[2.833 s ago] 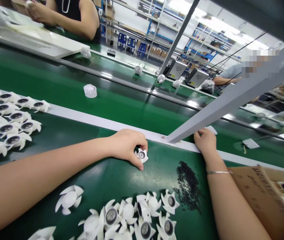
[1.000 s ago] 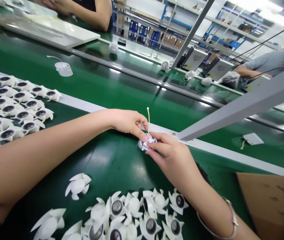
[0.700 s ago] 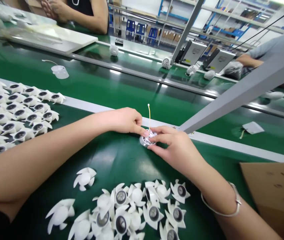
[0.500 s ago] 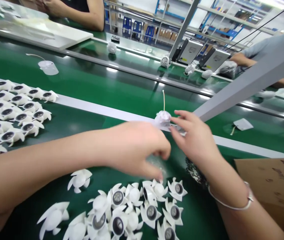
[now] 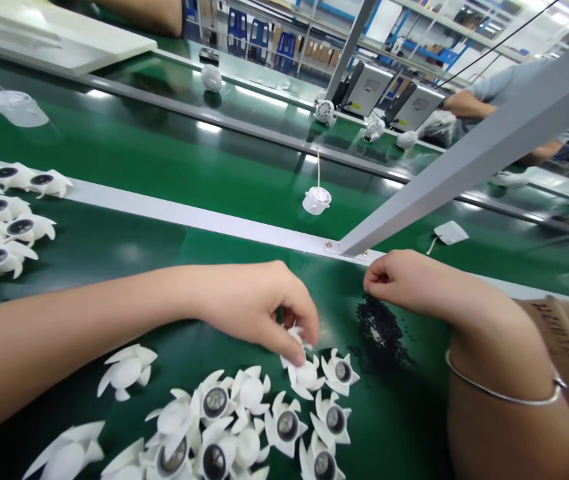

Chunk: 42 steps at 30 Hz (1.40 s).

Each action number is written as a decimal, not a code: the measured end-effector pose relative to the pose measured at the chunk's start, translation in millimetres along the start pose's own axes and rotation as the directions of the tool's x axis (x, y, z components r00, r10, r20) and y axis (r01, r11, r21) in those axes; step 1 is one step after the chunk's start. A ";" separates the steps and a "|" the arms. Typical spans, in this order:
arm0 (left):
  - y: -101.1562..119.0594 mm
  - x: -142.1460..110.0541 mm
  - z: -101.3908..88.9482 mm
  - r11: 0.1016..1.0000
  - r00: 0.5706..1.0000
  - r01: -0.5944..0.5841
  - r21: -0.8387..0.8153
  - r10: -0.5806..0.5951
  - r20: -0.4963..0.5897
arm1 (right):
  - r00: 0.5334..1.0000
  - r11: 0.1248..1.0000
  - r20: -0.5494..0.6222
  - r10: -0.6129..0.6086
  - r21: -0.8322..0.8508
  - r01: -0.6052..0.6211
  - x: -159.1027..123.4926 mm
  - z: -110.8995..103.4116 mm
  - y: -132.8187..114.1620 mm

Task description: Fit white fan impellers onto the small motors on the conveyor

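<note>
My left hand [image 5: 269, 307] is closed, thumb and fingers pinching a small white fan impeller [image 5: 294, 332] at the upper edge of a loose heap of fan impellers [image 5: 214, 401]. Some in the heap lie with their round grey hubs upward, others face down. My right hand [image 5: 409, 283] wears a thin bracelet and has its fingertips pinched together at the top of a pile of tiny black parts [image 5: 384, 333]. What those fingertips hold, if anything, is too small to make out.
Rows of fan impellers [image 5: 1, 207] lie at the left. Beyond a white rail [image 5: 204, 217], a white motor housing [image 5: 317, 200] with a wire sits on the green belt [image 5: 164, 160]. A slanted metal post [image 5: 444, 153] rises from the rail. A cardboard box [image 5: 559, 333] stands right.
My left hand has lowered and closed on an impeller. The right hand has left the white housing, now further off on the belt, and moved to the black parts. The view has shifted right.
</note>
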<state>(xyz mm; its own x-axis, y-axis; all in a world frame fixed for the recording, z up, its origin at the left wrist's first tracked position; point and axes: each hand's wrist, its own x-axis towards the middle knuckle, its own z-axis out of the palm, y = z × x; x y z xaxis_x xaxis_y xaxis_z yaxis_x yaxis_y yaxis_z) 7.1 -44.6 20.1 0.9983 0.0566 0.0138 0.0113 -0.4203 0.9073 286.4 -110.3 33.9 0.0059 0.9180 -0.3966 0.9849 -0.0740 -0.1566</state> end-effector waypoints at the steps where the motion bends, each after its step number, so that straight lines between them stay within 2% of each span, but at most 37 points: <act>1: -3.5 -0.1 -2.9 1.000 0.999 0.028 0.007 -0.028 -0.038 | 1.000 1.000 0.023 0.017 -0.014 -0.017 0.1 -0.7 -2.1; 4: -16.3 0.4 -8.7 0.989 0.986 0.108 0.105 -0.092 -0.141 | 0.998 0.997 0.055 0.039 -0.066 -0.035 -0.4 -0.7 -9.5; 6: -23.6 1.1 -10.5 0.977 0.978 0.133 0.165 -0.102 -0.181 | 0.999 0.993 0.021 0.045 -0.112 -0.042 -0.1 1.1 -14.7; 9: -28.8 1.5 -11.4 0.973 0.976 0.132 0.189 -0.095 -0.194 | 0.997 0.973 -0.012 0.077 -0.218 -0.077 1.9 3.6 -24.4; 14: -29.9 1.2 -11.3 0.974 0.978 0.128 0.185 -0.094 -0.185 | 0.985 0.887 -0.018 0.173 -0.431 -0.164 3.7 3.4 -47.9; 18: -33.4 1.0 -10.6 0.962 0.966 0.096 0.254 -0.029 -0.257 | 0.970 0.843 0.006 0.244 -0.496 -0.209 4.0 3.8 -60.6; 21: -36.2 -0.1 -11.3 0.953 0.962 0.060 0.296 0.024 -0.272 | 0.961 0.851 0.042 0.272 -0.477 -0.220 5.2 1.4 -55.2; 24: -37.1 -1.0 -12.4 0.944 0.978 0.021 0.329 0.048 -0.201 | 0.980 0.924 0.050 0.195 -0.344 -0.167 4.3 -6.0 -38.5; 27: -36.9 -0.6 -12.7 0.930 0.982 0.017 0.366 0.054 -0.184 | 0.995 1.000 0.095 0.014 -0.006 -0.013 0.5 -14.3 -26.3; 28: -37.0 -0.3 -12.7 0.928 0.980 0.027 0.370 0.048 -0.193 | 0.992 0.987 0.116 -0.059 0.154 0.041 -0.7 -15.8 -26.3; 30: -37.8 0.1 -13.1 0.925 0.973 0.055 0.376 0.035 -0.229 | 0.973 0.888 0.130 -0.190 0.445 0.114 -1.8 -14.7 -33.3; 32: -39.3 0.3 -14.2 0.920 0.961 0.084 0.382 0.026 -0.275 | 0.959 0.777 0.092 -0.268 0.609 0.159 -0.4 -7.7 -47.5; 34: -41.1 0.6 -15.5 0.916 0.949 0.116 0.384 0.012 -0.316 | 0.955 0.740 0.028 -0.295 0.638 0.210 2.9 3.6 -64.0; 36: -42.2 1.2 -16.3 0.915 0.937 0.155 0.373 -0.017 -0.348 | 0.949 0.761 -0.058 -0.309 0.584 0.283 6.8 15.7 -77.9; 38: -42.3 2.0 -16.3 0.915 0.927 0.192 0.356 -0.051 -0.371 | 0.932 0.794 -0.149 -0.331 0.490 0.360 10.2 26.1 -86.6; 42: -41.5 3.3 -15.3 0.917 0.920 0.222 0.332 -0.085 -0.382 | 0.863 0.848 -0.325 -0.386 0.244 0.471 13.4 38.6 -91.3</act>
<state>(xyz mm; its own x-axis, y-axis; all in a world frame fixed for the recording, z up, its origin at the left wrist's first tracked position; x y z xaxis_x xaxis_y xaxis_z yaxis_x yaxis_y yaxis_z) 9.1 -13.1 -11.0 0.8960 0.4336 0.0959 0.2514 -0.6732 0.6954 189.9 -106.4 7.9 -0.3185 0.9478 0.0120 0.7959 0.2743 -0.5397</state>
